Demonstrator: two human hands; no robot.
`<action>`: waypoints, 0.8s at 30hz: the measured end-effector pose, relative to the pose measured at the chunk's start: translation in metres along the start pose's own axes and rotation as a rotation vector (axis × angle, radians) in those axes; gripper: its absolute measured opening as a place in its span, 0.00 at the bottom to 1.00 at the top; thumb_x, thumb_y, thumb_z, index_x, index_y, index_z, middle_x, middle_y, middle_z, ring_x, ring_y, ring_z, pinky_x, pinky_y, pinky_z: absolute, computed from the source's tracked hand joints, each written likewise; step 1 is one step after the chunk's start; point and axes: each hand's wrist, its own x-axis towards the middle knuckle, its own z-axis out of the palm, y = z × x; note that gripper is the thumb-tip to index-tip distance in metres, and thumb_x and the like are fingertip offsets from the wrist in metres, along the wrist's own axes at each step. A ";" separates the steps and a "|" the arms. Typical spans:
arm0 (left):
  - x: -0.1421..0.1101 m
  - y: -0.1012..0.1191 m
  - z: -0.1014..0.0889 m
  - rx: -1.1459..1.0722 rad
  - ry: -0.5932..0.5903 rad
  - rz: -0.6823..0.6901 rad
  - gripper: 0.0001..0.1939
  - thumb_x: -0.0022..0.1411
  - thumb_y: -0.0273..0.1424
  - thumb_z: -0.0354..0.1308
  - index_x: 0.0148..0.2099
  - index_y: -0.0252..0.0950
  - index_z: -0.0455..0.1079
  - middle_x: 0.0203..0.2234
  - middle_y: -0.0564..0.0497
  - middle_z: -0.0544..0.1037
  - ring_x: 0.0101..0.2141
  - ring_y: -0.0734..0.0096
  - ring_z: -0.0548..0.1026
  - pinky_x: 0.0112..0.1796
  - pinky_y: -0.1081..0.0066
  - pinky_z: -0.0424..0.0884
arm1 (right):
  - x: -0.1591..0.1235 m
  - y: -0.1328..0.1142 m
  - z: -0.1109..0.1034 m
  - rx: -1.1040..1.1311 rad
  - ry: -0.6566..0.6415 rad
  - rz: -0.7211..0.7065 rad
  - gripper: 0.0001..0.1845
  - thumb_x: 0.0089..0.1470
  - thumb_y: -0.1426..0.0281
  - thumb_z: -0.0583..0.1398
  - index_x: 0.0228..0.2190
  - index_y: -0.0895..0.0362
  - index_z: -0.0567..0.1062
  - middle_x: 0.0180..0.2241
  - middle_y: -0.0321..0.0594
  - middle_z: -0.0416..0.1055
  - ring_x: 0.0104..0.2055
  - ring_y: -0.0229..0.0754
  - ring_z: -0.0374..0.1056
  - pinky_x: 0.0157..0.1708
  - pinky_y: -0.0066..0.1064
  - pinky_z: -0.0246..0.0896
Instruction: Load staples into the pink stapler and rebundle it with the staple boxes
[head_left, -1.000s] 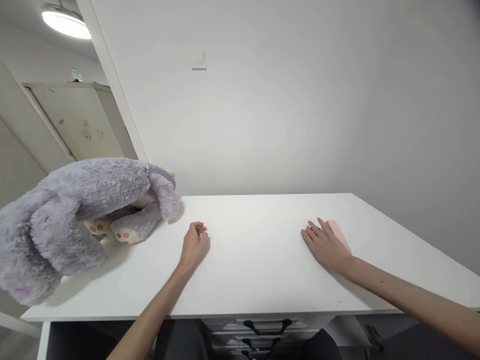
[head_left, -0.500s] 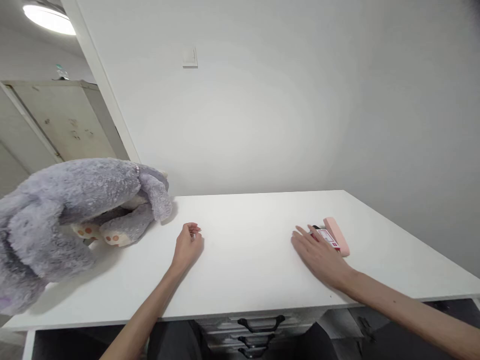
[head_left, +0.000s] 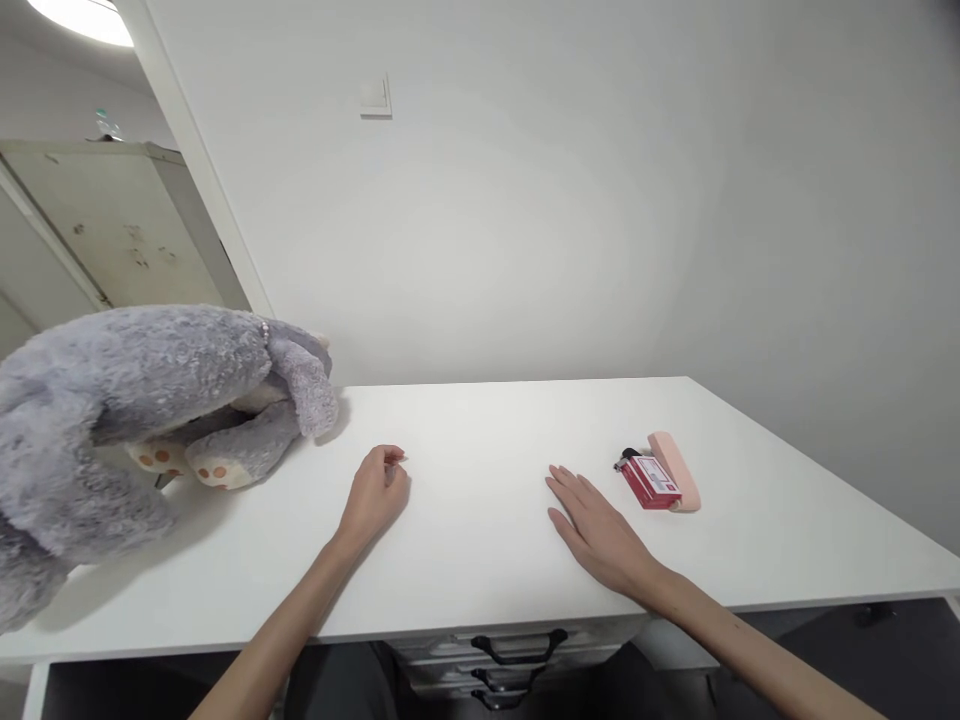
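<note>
On the left half of the white tabletop, my left hand [head_left: 373, 492] rests on its edge. Its fingers are loosely curled, with a gap to the thumb and nothing seen in it. My right hand [head_left: 596, 535] lies palm down and flat, fingers stretched out and thumb apart, holding nothing. Just beyond it to the right sits a red and white box [head_left: 651, 482], with a small black item [head_left: 630, 455] at its far left corner. A pink oblong case [head_left: 673, 470] lies against the box's right side.
A large grey plush toy [head_left: 172, 375] slumps over the left end of the white table [head_left: 480, 430]. Behind the table stands a wall with a light switch [head_left: 375, 97]. Black-handled drawers [head_left: 519, 650] are below the front edge.
My right hand has moved left, away from the red and white box, which now shows fully. My left hand stays in place. The view has tilted slightly down.
</note>
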 end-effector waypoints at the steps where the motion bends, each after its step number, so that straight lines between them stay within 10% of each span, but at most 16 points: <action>1: -0.002 0.002 0.000 0.031 -0.011 0.027 0.13 0.60 0.30 0.52 0.47 0.37 0.68 0.44 0.44 0.77 0.46 0.55 0.76 0.50 0.55 0.72 | 0.003 -0.002 0.001 -0.004 -0.009 -0.004 0.31 0.73 0.56 0.45 0.68 0.59 0.63 0.72 0.47 0.53 0.75 0.48 0.47 0.73 0.49 0.44; 10: -0.036 0.000 -0.011 0.320 -0.110 0.380 0.13 0.68 0.29 0.48 0.52 0.38 0.68 0.53 0.42 0.76 0.59 0.51 0.70 0.58 0.49 0.68 | 0.042 -0.021 0.011 -0.075 -0.158 0.024 0.38 0.71 0.48 0.39 0.71 0.55 0.55 0.75 0.41 0.41 0.77 0.49 0.34 0.74 0.50 0.30; 24: -0.068 -0.006 -0.024 0.461 -0.215 0.314 0.21 0.73 0.38 0.47 0.63 0.37 0.66 0.66 0.44 0.68 0.68 0.52 0.62 0.63 0.50 0.67 | 0.071 -0.037 0.018 -0.072 -0.233 0.081 0.41 0.70 0.46 0.36 0.73 0.54 0.51 0.76 0.37 0.35 0.77 0.49 0.29 0.74 0.49 0.24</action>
